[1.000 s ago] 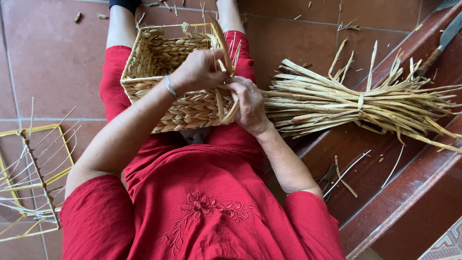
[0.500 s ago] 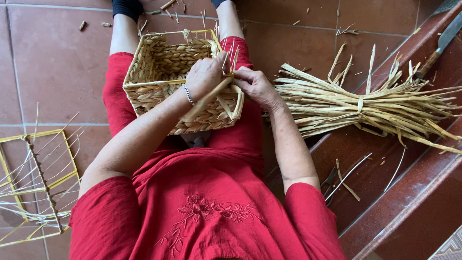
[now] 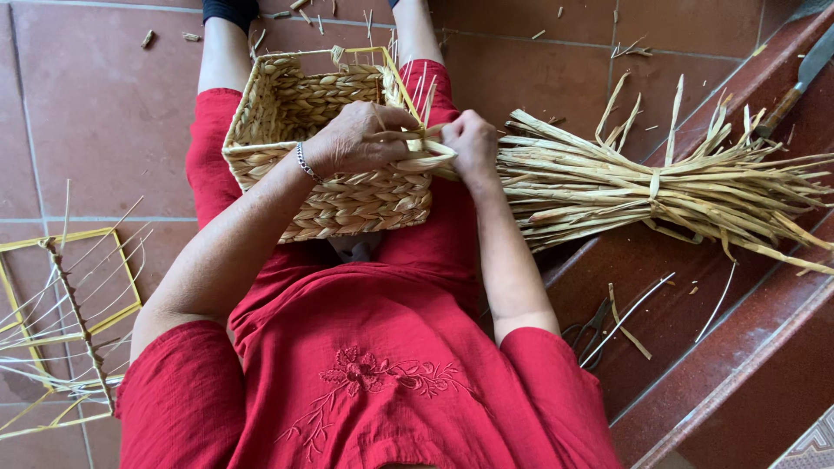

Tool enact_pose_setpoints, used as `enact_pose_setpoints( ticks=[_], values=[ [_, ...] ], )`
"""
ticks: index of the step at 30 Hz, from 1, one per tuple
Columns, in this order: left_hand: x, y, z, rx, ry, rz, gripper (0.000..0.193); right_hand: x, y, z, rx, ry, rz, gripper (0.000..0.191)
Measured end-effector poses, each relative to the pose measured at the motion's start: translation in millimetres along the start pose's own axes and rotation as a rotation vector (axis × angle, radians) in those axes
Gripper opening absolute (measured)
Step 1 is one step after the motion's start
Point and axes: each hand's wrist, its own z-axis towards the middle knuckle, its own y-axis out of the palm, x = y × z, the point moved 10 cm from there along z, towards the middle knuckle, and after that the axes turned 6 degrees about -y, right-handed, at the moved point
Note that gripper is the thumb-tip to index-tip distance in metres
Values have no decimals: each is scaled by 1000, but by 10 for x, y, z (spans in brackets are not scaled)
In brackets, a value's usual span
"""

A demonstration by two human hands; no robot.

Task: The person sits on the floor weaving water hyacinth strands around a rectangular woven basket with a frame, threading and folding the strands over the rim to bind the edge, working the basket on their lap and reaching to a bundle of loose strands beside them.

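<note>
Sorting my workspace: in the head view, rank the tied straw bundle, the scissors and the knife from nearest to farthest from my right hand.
From the right hand:
1. Tied straw bundle, right beside it.
2. Scissors, lower, on the step.
3. Knife, far upper right.

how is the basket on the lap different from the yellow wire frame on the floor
The woven basket has walls filled in with braided straw; the wire frame is bare, only thin yellow rods and wires. The basket rests on the person's lap, with the left hand and right hand working a straw strand at its rim; the frame lies untouched on the tiled floor. Both are box-shaped, and a yellow frame edge shows at the basket's rim.
</note>
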Motion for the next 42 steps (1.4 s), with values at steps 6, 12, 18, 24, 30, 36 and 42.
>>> enact_pose_setpoints(
  ticks=[6,12,18,24,30,36,42],
  values=[
    [-124,31,62,-8,-26,-83,30,-232,-7,233,114,-22,-276,18],
    [-216,52,101,9,-24,-50,35,-52,-65,315,60,213,-339,10],
    [-296,123,121,-24,-91,-112,36,416,-447,79,356,337,-170,14],
    [-279,78,110,-42,-79,-148,33,1101,-100,-324,451,760,1271,17],
    [-300,45,74,-214,-98,-246,43,1123,-391,-310,556,650,1901,25],
    [-350,52,46,-20,-133,138,26,1194,-619,-389,424,530,1720,26],
    [-387,-23,54,-123,-136,21,26,1395,-490,-482,372,638,1644,21]
  ],
)
